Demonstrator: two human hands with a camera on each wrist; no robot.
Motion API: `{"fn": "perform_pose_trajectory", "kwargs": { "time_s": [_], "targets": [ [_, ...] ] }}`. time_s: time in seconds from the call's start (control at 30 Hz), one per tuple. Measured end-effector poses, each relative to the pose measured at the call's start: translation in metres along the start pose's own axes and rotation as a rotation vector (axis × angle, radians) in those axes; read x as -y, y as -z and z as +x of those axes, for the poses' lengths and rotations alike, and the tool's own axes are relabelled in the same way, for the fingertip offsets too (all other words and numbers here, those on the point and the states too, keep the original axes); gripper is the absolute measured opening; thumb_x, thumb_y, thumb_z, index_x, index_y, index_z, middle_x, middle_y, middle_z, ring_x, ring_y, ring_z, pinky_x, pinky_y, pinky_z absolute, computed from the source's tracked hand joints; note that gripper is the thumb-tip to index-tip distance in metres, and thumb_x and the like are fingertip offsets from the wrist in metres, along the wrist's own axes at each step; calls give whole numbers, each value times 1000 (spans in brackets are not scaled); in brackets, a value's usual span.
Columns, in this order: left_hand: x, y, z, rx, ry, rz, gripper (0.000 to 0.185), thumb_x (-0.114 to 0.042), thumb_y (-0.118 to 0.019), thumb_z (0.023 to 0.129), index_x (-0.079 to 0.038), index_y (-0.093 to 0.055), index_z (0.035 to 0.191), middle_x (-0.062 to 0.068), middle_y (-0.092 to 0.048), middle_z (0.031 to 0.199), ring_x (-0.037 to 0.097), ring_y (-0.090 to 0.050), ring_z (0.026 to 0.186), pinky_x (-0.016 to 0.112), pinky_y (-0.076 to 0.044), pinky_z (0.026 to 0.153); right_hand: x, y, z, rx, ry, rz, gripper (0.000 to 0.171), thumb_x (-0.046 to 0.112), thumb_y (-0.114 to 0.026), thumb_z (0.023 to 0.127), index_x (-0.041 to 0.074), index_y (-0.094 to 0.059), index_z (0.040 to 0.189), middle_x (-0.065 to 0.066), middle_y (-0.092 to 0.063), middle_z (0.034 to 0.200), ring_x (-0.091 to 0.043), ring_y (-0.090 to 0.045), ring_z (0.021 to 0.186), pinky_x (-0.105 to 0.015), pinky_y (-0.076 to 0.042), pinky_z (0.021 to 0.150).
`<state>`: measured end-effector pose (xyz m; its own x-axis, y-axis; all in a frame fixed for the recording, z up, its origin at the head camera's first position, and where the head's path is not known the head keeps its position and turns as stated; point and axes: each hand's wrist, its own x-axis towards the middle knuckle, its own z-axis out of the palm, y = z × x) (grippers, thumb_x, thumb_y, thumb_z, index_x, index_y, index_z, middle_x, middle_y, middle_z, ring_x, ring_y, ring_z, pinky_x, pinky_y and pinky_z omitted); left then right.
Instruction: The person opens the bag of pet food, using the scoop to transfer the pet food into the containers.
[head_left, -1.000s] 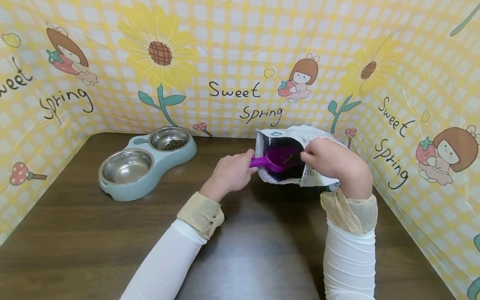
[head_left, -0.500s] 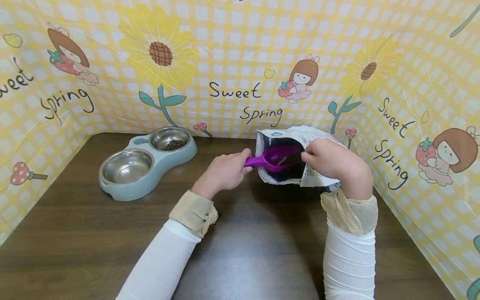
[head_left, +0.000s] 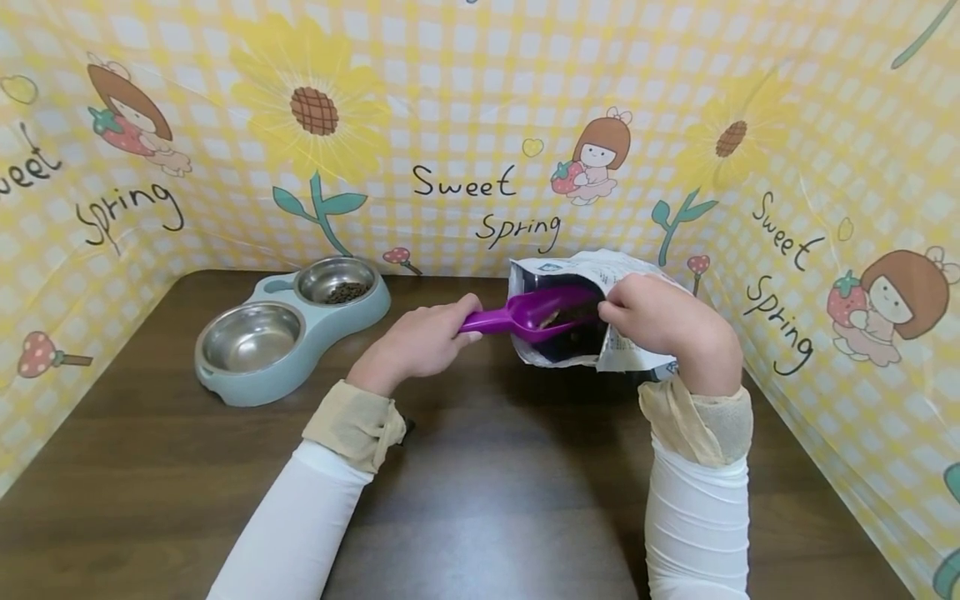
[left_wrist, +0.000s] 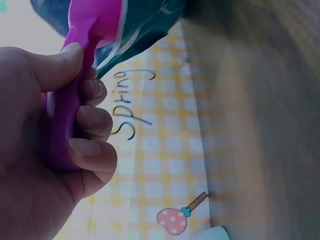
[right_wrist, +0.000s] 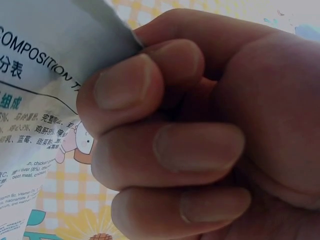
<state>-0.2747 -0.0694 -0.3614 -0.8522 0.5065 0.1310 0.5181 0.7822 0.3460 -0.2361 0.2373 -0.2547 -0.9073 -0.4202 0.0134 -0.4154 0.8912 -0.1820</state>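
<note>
My left hand (head_left: pixel 422 340) grips the handle of a purple scoop (head_left: pixel 531 317), its fingers curled round it in the left wrist view (left_wrist: pixel 62 120). The scoop's bowl lies partly inside the mouth of a white pet food bag (head_left: pixel 637 265) with a dark lining, and a little brown kibble shows in it. At the bag's near edge, my right hand (head_left: pixel 667 321) pinches the rim between thumb and fingers. Printed ingredient text on the bag (right_wrist: pixel 35 100) shows close up in the right wrist view. How much the bag holds is hidden.
On the left of the brown table (head_left: pixel 480 500) stands a light blue double feeder (head_left: pixel 322 325). Its near steel bowl (head_left: pixel 252 337) shows bare metal; the far steel bowl (head_left: pixel 337 279) holds some kibble. A yellow checked cloth (head_left: pixel 465 100) walls the back and sides.
My left hand has drawn the scoop leftward, so more of its bowl shows at the bag's mouth. The right hand keeps its hold on the bag's rim; the view has shifted slightly.
</note>
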Motion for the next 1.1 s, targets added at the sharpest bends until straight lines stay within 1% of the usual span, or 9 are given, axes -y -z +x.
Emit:
{"fn": "perform_pose_trajectory", "kwargs": {
  "time_s": [0.1,0.37,0.63,0.77,0.97,1.1],
  "targets": [
    [2,6,-2,0,-1,-5,24,-35,-58,113,-22,-54,132,2,-66,96,22,-62,83,40,-50,77,1,1,0,4,-5,8,50,15,-51,107,19,-40,58,6,-36,56,-13,-36,56,-31,-38,62],
    [2,14,-6,17,1,-11,23,-35,-58,113,-21,-54,131,3,-66,95,22,-62,82,38,-48,75,1,1,0,3,0,-9,50,14,-50,106,20,-37,58,6,-35,57,-13,-34,57,-31,-38,63],
    [13,30,-16,8,8,-34,20,-33,-59,112,-23,-56,129,2,-66,93,21,-60,82,37,-47,76,3,2,1,7,-2,-7,49,14,-49,106,20,-36,59,6,-33,58,-13,-34,58,-31,-37,64],
    [20,39,-22,1,12,-44,18,-31,-59,113,-22,-57,128,2,-64,91,20,-59,79,37,-46,76,4,2,1,10,-8,-5,50,14,-49,107,20,-36,58,6,-31,58,-13,-33,57,-31,-37,64],
    [28,48,-28,2,35,-10,25,-34,-58,113,-27,-58,137,0,-67,94,20,-60,80,40,-46,80,4,2,0,16,-17,-5,52,16,-50,108,19,-37,59,6,-30,59,-13,-33,57,-31,-37,63],
    [31,53,-32,1,44,8,26,-35,-59,113,-28,-58,137,-1,-68,95,20,-60,81,41,-46,81,3,1,-1,11,-14,-4,51,15,-50,108,19,-37,58,6,-30,58,-13,-33,57,-31,-37,63]
  ]
}}
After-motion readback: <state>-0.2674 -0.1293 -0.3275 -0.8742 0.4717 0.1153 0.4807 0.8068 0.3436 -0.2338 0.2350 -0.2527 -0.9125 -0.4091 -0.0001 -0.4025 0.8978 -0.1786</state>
